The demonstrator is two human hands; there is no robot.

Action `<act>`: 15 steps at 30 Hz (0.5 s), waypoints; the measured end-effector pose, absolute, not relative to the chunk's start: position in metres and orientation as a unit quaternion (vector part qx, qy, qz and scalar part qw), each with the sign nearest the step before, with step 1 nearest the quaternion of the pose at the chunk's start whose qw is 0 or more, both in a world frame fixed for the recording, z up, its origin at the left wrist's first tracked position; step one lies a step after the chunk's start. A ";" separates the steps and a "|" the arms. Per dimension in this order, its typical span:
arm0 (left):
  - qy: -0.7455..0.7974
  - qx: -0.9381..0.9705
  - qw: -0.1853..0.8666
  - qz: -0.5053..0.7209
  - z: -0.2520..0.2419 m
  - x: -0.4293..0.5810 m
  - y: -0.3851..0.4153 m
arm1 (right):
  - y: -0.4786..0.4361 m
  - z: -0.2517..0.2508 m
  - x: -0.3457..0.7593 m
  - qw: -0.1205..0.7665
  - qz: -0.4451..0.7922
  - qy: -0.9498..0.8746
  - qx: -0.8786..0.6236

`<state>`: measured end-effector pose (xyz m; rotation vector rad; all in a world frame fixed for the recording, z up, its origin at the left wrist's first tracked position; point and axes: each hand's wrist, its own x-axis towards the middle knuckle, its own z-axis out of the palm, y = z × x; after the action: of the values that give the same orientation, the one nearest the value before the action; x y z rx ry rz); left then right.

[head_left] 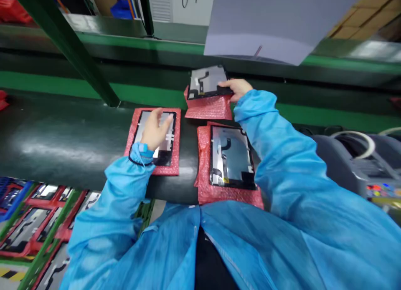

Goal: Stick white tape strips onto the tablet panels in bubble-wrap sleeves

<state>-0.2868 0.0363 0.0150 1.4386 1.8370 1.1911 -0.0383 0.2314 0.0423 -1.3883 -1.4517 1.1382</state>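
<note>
Right hand [238, 89]: fingers pinch the right edge of the far screen [211, 79], thumb on top. Far screen is tilted over the far bubble wrap [209, 108]; can't tell if the two touch. Left hand [156, 131]: fingers loosely spread, nothing gripped, over the left screen [163, 156]; contact unclear. Left screen lies flat on the left bubble wrap [167, 170]. Near screen [233, 156] lies on the near bubble wrap [219, 196], by the right sleeve [278, 135]. All on dark green worktop [69, 135]. Green post [78, 56] beyond left hand; gray machine [338, 160] at right.
</note>
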 end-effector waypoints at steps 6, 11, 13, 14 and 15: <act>0.571 0.398 0.531 0.484 0.022 -0.206 0.053 | 0.077 0.070 0.028 0.420 0.590 -0.460 -0.513; 0.485 0.344 0.629 0.501 -0.003 -0.163 0.038 | -0.008 0.019 0.068 0.443 0.587 -0.399 -0.549; 0.486 0.310 0.654 0.491 -0.014 -0.154 0.031 | -0.024 -0.002 0.080 0.449 0.584 -0.369 -0.566; 0.490 0.300 0.659 0.485 -0.019 -0.151 0.028 | -0.030 -0.010 0.085 0.450 0.587 -0.360 -0.568; 0.493 0.299 0.662 0.479 -0.022 -0.149 0.026 | -0.034 -0.015 0.089 0.450 0.591 -0.356 -0.567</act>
<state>-0.1495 0.0258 -0.0219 0.6767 1.1146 1.0825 0.0893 -0.0341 -0.0154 -1.4014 -0.8800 1.4604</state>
